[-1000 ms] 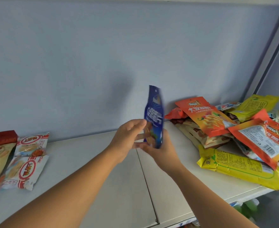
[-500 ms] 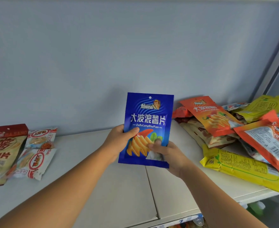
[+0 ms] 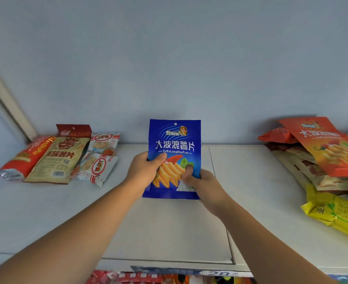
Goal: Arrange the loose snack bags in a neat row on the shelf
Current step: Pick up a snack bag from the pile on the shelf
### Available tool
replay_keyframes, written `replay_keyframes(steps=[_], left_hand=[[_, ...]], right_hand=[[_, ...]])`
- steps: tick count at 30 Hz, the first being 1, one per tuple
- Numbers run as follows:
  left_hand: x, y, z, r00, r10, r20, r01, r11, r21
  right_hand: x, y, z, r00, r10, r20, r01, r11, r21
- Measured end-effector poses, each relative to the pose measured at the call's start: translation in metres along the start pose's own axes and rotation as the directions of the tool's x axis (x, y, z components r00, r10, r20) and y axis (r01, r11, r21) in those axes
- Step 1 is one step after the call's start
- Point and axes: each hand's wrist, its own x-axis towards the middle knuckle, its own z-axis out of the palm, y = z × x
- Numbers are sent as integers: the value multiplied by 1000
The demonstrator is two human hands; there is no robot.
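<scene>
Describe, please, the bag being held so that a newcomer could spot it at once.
On the white shelf, look midway between the left bags and the right heap. The blue bag is held upright there by the left hand and right hand. It alone is blue, with white lettering.

Blue bag (image 3: 174, 140): white "大波浪薯片" across the front, "DaBoLangShuPian" in small type beneath; the logo text above is too small to read.
Orange bag (image 3: 329, 148), right of the blue bag: same "大波浪薯片" heading, blurred.
Red bag (image 3: 28, 155), far left of the blue bag: "…ShuPian" along its length.
Tan bag (image 3: 60, 160), just right of the red one: large "薯片".
Yellow bag (image 3: 337, 218), lower right of the blue bag: "亚", the rest illegible.
Shelf-edge tag (image 3: 220, 273), below the blue bag: "28".
</scene>
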Motion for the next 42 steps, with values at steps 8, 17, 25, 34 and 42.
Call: replay_keyframes(steps=[8,17,25,34,42], left_hand=[[38,-19,-110,985,62,-163,-40,990,136],[56,-57,-178,992,114,-59,-96,962,255],[61,-50,-165,948,272,164,-315,872,375],[51,-26,-84,847,332,415,-504,751,427],[10,4,45,713,353,606,-630,702,333]], right_hand=[[44,-11,102,983,-27,-181,13,997,-79],[82,-3,168,933,-38,-357,-152,860,-487],[65,-13,157,903,-162,-398,-192,676,-711],[5,-24,72,887,-259,-382,-225,480,-848],[-67,-15,-40,796,-321,-514,-337,470,-816]])
